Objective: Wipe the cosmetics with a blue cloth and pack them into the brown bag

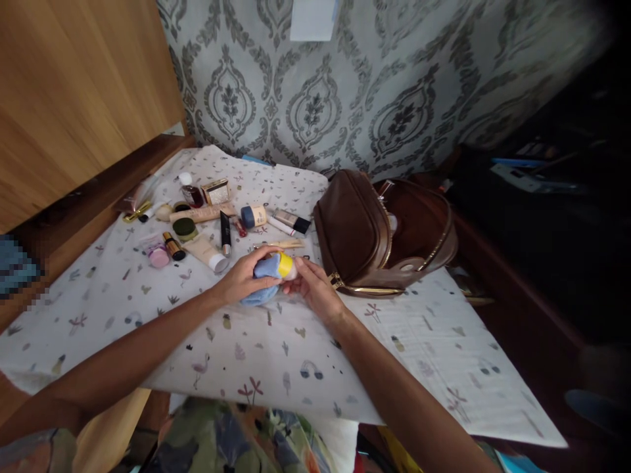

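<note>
My left hand (242, 274) is closed around a blue cloth (266, 268), which wraps part of a small container with a yellow band (285, 265). The pale end of that container sits in the fingers of my right hand (318, 292); whether that end is a cap I cannot tell. Both hands meet just above the patterned cloth on the table. Close behind them lie a thin beige brush-like item (286, 244), a black tube (225, 233) and a cream tube with a silvery end (204, 253).
An open brown leather bag (352, 223) stands right of my hands, with a few items inside. Several cosmetics, including a blue-lidded jar (254, 215), a green-lidded jar (184, 228) and a foundation bottle (290, 220), lie at the back left. A wooden cabinet (89, 79) borders the left.
</note>
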{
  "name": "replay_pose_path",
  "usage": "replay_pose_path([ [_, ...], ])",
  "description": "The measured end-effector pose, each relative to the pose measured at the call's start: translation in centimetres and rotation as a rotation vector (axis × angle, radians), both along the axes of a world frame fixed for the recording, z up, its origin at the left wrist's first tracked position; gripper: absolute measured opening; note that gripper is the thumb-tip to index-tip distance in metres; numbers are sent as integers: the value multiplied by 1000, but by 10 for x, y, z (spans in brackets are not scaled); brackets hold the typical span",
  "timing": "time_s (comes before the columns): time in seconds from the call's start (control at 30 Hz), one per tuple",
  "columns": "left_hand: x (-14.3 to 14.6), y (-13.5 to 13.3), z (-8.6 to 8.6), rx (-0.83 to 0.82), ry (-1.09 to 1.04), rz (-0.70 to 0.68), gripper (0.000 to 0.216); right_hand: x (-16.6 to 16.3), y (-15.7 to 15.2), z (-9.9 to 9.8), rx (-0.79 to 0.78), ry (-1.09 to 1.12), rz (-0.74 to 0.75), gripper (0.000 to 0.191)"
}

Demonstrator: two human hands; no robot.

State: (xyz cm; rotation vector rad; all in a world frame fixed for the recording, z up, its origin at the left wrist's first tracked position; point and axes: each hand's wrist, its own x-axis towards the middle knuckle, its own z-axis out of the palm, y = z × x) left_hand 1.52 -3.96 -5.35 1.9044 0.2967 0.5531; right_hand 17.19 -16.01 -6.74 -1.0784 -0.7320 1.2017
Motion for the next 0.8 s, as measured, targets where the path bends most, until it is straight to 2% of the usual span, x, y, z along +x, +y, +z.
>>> replay_pose_path([
  [0.17,2,3,-1,-191,4,13,58,-3,0,2,-2,116,82,54],
  [0.37,2,1,0,-158,14,64,40,-9,-1,1,-31,28,152,60],
  [0.47,1,1,-1,-201,16,91,35,-11,-2,3,-24,-42,162,60],
  [0.63,4,0,0,-261,-33,123,39,-14,-3,6,12,-81,154,54],
  [0.8,5,-10,4,-285,-13,129,44,-13,-1,2,71,18,49,59],
])
